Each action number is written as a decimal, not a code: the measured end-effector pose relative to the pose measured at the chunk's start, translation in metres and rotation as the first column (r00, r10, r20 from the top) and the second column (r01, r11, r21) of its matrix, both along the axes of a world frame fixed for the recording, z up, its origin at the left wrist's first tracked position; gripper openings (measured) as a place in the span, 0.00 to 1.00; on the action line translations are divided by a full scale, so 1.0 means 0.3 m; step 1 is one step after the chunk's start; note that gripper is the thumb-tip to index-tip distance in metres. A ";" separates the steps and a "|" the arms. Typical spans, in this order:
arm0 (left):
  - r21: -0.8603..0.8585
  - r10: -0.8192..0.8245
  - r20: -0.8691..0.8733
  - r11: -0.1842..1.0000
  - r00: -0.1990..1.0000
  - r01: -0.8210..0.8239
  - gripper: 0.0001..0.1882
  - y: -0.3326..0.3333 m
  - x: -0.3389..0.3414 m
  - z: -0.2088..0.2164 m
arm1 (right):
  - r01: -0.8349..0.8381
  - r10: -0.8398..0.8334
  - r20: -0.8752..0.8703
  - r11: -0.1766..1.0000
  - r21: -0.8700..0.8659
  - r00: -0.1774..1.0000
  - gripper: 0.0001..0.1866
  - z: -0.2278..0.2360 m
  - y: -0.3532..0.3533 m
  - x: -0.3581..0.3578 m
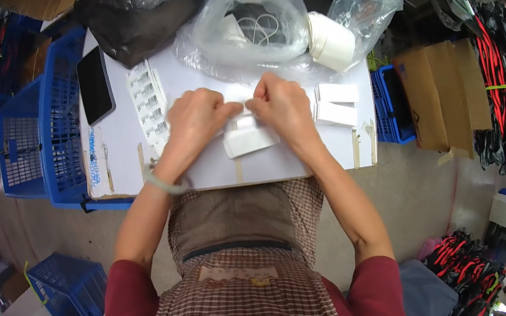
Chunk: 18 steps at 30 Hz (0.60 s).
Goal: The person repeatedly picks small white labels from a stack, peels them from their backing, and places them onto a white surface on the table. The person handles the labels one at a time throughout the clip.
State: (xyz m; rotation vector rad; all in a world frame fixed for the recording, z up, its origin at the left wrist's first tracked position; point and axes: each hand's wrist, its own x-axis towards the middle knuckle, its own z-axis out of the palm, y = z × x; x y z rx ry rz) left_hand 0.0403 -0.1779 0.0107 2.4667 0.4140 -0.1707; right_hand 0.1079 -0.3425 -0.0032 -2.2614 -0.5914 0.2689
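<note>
Holds left hand (195, 115) and right hand (284, 111) just beside each other, out in front, with backs turned up and fingers (212, 96) curled under. Points left thumb (230, 111) to the right, toward the other hand. Has right hand slightly farther off than left, bunched almost into a fist. Tucks most fingertips out of sight. Slants left forearm (146, 217) steeply from near left toward far right, and right forearm (342, 192) more obliquely from near right toward far left. Bends right elbow (367, 241) outward, to the right side.
</note>
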 end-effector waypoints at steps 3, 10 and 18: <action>0.004 -0.031 -0.092 0.999 0.995 0.032 0.20 0.013 0.065 -0.022 | 0.024 0.019 0.220 0.981 -0.194 0.975 0.18 0.003 0.006 0.042; -0.244 0.047 0.305 0.969 0.951 0.031 0.13 0.001 -0.044 0.010 | 0.074 -0.052 -0.144 0.987 0.146 0.988 0.21 0.089 -0.095 0.025; -0.104 -0.328 0.688 0.838 0.648 0.535 0.22 -0.152 -0.072 0.208 | 0.365 0.256 -0.403 0.183 0.913 0.879 0.09 0.208 -0.116 0.084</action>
